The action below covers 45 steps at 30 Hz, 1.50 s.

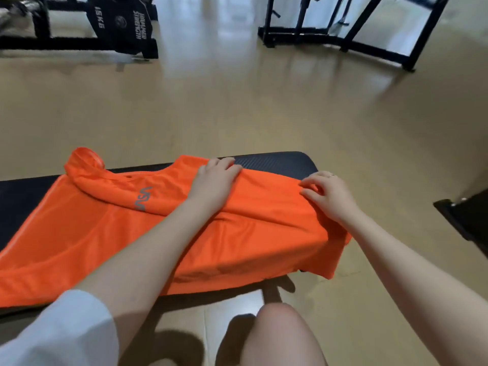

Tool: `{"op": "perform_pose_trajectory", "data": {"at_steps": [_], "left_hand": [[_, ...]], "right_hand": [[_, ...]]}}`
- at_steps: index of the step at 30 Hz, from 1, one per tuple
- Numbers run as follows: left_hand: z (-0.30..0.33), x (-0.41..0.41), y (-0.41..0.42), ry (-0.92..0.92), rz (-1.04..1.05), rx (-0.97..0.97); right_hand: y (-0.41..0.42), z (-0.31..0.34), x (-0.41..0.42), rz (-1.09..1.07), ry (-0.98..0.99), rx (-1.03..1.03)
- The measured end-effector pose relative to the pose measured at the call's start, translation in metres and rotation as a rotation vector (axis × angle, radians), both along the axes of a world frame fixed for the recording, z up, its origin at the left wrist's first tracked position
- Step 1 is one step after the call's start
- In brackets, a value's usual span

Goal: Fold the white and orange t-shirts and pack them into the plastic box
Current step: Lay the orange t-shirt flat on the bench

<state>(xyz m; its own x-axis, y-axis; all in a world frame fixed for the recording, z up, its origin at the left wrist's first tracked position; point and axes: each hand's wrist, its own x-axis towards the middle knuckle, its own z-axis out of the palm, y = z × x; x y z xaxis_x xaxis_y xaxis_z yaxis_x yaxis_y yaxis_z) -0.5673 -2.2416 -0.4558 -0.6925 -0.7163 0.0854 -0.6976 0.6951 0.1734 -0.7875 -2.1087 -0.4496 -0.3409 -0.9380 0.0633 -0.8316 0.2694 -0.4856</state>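
Observation:
An orange t-shirt (111, 233) with a grey logo lies spread across a black padded bench (280, 162). Part of it is folded over along the far side, and its right end hangs over the bench's near edge. My left hand (215, 178) rests on the folded fabric near the far edge, fingers curled over the cloth. My right hand (327, 192) is at the shirt's right end, fingertips pinching the fabric. No white t-shirt and no plastic box are in view.
Beige floor surrounds the bench. Black gym machines stand at the back left (124, 25) and back right (343, 27). A black object (467, 220) sits at the right edge. My knee (280, 334) is below the bench.

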Motion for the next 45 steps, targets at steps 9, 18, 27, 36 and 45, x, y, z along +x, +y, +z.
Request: {"op": "perform_pose_trajectory", "data": {"at_steps": [9, 18, 27, 36, 45], "left_hand": [[0.019, -0.014, -0.011, -0.095, 0.192, -0.062], [0.018, 0.004, -0.033, -0.142, 0.218, 0.028], [0.063, 0.027, -0.078, 0.252, 0.479, -0.161], [0.000, 0.013, -0.040, 0.022, 0.367, 0.085], [-0.015, -0.078, 0.020, -0.070, 0.194, 0.159]], "right_hand": [[0.003, -0.004, -0.031, 0.122, 0.170, -0.088], [-0.039, 0.026, -0.040, 0.042, -0.043, -0.042], [-0.107, 0.042, -0.013, 0.077, 0.098, -0.065], [-0.081, -0.017, -0.029, -0.211, -0.025, 0.049], [-0.036, -0.032, -0.078, -0.517, -1.006, 0.247]]}}
